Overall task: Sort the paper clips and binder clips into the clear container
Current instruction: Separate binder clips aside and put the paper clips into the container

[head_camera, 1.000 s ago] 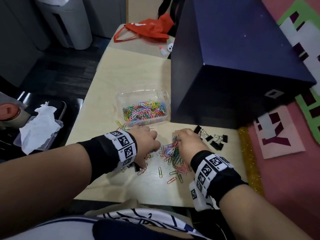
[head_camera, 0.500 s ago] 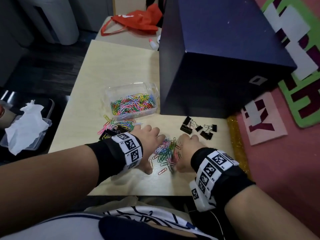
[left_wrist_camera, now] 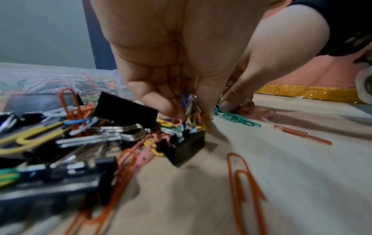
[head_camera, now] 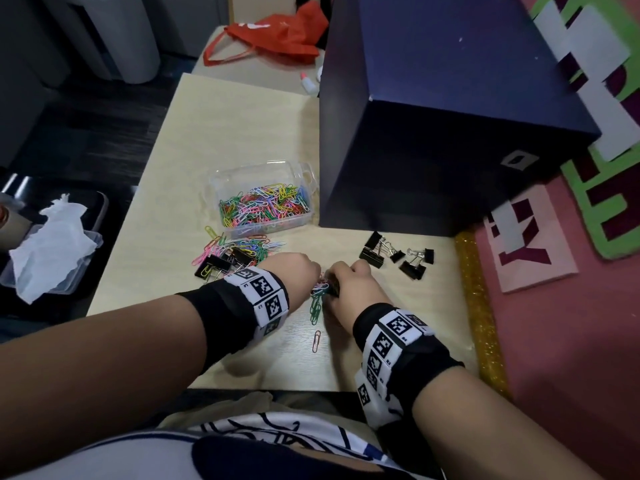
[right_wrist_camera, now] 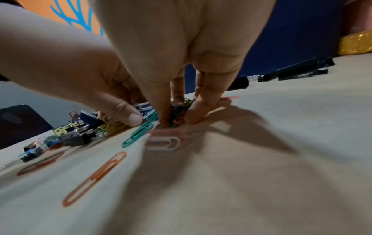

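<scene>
The clear container (head_camera: 242,172) stands mid-table, partly filled with coloured paper clips (head_camera: 265,207). In front of it my left hand (head_camera: 313,277) and right hand (head_camera: 334,280) meet. Both pinch one bunch of coloured paper clips (head_camera: 318,296) against the table. The left wrist view shows my left hand (left_wrist_camera: 191,114) pinching the bunch, with a black binder clip (left_wrist_camera: 185,147) just below it. My right hand (right_wrist_camera: 175,120) pinches the bunch's dark-green end. A mixed pile of clips and binder clips (head_camera: 228,254) lies at the left. Several black binder clips (head_camera: 398,258) lie at the right. One orange clip (head_camera: 316,340) lies loose near me.
A big dark-blue box (head_camera: 450,133) fills the table's back right, close to the container. A gold glitter strip (head_camera: 481,306) runs along the right edge. A tissue in a plastic tray (head_camera: 52,247) sits off the table's left side. A red bag (head_camera: 277,36) lies far back.
My two hands have drawn together and swept the scattered clips into one tight bunch. Their fingers now pinch it. A few clips stay behind on the table.
</scene>
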The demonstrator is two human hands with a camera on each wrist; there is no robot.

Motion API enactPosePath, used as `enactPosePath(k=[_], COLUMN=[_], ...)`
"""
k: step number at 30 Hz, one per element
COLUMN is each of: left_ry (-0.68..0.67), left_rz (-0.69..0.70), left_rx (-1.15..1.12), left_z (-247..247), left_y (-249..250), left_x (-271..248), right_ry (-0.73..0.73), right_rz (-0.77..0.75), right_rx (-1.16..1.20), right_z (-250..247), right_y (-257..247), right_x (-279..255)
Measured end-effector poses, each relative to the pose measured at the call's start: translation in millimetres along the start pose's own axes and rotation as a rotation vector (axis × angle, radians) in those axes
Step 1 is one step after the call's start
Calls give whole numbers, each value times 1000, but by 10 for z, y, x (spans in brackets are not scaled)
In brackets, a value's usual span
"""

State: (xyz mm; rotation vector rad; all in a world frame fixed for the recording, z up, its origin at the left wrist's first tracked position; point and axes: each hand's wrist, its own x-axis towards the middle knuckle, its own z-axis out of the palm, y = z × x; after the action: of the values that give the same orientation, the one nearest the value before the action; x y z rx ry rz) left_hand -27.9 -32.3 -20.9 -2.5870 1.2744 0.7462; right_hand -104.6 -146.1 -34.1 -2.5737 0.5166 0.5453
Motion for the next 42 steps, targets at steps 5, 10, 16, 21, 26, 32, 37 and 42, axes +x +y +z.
enactPosePath(k=[5, 10, 16, 21, 26, 32, 37, 42], left_ry=[-14, 53, 184, 277, 370, 352, 281, 188], left_rz=[4, -9, -22, -129, -222, -214, -115, -84], left_rx=[9, -20, -89, -153, -205, -243, -140, 48], left_z=[-18, -61, -227, -415, -482, -386, -256, -189], left_y=[-76, -202, -477, -878, -1248, -1387, -1291, -1298], left_x=[18, 6, -38, -86, -63, 20, 62, -19], right_ry=[7, 11, 48, 88, 213, 139, -40, -100], right_rz=[-13, 8, -6, -102, -151, -89, -229, -278], right_rx=[-21, -31, -31, -11, 96, 25, -163, -314], right_z=[-7, -121, -349, -519, -601, -660, -523, -465], right_y=[-12, -29, -248, -648, -984, -1056, -1038, -974], right_x=[79, 188, 347, 567, 801, 920, 844, 854])
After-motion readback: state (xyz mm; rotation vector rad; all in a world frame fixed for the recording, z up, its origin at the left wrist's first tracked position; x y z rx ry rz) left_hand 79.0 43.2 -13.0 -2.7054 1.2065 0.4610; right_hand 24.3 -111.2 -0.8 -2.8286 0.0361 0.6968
